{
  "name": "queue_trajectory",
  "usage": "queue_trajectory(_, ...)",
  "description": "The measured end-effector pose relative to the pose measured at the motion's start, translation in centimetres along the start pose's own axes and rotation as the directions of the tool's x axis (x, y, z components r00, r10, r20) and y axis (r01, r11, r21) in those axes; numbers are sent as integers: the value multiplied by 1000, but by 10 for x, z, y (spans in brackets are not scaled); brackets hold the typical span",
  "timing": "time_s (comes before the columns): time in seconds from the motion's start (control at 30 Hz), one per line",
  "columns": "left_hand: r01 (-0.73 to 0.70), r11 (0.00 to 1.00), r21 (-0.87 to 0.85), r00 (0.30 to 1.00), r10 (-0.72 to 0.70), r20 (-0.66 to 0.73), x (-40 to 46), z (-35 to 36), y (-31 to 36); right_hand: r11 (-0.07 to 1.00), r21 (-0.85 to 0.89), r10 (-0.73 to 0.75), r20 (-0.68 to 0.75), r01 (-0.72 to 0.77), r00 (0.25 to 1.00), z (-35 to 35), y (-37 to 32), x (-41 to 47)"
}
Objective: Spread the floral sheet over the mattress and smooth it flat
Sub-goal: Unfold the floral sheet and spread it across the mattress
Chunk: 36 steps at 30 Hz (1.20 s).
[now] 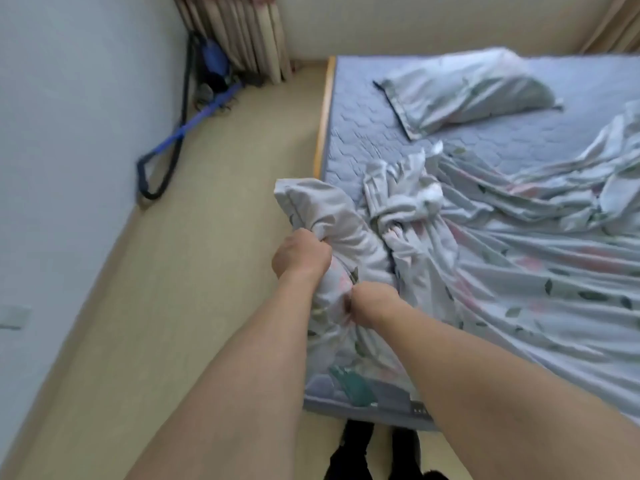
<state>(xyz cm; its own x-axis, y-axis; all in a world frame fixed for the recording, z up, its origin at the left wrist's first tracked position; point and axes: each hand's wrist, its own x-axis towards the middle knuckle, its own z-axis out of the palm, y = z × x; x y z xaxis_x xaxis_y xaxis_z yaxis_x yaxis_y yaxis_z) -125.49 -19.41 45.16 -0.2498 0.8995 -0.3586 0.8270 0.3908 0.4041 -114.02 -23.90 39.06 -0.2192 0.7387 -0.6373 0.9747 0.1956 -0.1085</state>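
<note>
Floral sheet (502, 258) lies bunched on the mattress (363, 133); our left hand (300, 252) and right hand (375, 301) grip its near-left corner, which we judge needs pulling out next.

Your left hand (300, 255) and right hand (375, 299) grip the bunched floral cotton sheet (502, 271) at the quilted blue-grey mattress's (363, 133) near left corner. The sheet lies crumpled across the mattress to your right; the pale rumpled pillow (467, 91) lies behind it.

Left hand (300, 255) and right hand (375, 301) grip bunched sheet (519, 271) at mattress (363, 133) edge; pillow (464, 88) beyond.
</note>
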Motion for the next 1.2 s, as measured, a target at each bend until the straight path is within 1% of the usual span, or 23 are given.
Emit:
queue_trajectory(0.13, -23, 989, 144, 976, 53, -211, -23, -91, 8, 989, -16, -147, 2, 147, 989, -68, -44, -26)
queue_trajectory(0.23, -19, 979, 202, 922, 95, -376, -44, -148, 17, 968, -30, -251, -107, 249, 962, -114, -71, -51)
queue_trajectory(0.3, -24, 974, 224, 884, 125, -451, -55, -174, 27, 953, -45, -304, -179, 301, 936, -138, -79, -63)
queue_trajectory(0.37, -35, 965, 261, 837, 171, -520, -68, -195, 39, 955, -44, -296, -246, 295, 923, -157, -80, -77)
queue_trajectory(0.43, -54, 955, 290, 804, 214, -555, -80, -206, 55, 957, -49, -288, -298, 286, 910, -170, -75, -89)
queue_trajectory(0.53, -109, 949, 294, 780, 265, -567, -97, -209, 84, 962, -15, -258, -370, 272, 893, -181, -54, -107)
queue_trajectory(0.63, -182, 938, 295, 777, 321, -541, -117, -194, 124, 977, 30, -182, -408, 212, 895, -182, -9, -123)
queue_trajectory(0.7, -224, 935, 275, 772, 342, -535, -131, -173, 158, 989, 58, -95, -437, 134, 895, -178, 38, -138)
queue_trajectory(0.77, -249, 943, 222, 783, 331, -527, -145, -155, 184, 994, 82, -27, -466, 74, 884, -173, 83, -158)
queue_trajectory(0.87, -312, 941, 133, 808, 336, -484, -178, -105, 246, 993, 116, 90, -497, -37, 863, -158, 181, -203)
queue_trajectory(0.97, -367, 930, 19, 834, 338, -437, -200, -57, 302, 981, 131, 189, -526, -141, 829, -147, 260, -243)
queue_trajectory(1.07, -424, 904, -59, 865, 385, -322, -215, -1, 368, 953, 131, 302, -516, -274, 801, -129, 343, -283)
queue_trajectory(1.17, -465, 861, -207, 881, 428, -201, -227, 57, 427, 900, 175, 433, -478, -400, 765, -109, 419, -315)
queue_trajectory(1.2, -474, 839, -268, 880, 443, -169, -230, 76, 443, 879, 188, 471, -478, -437, 742, -102, 441, -322)
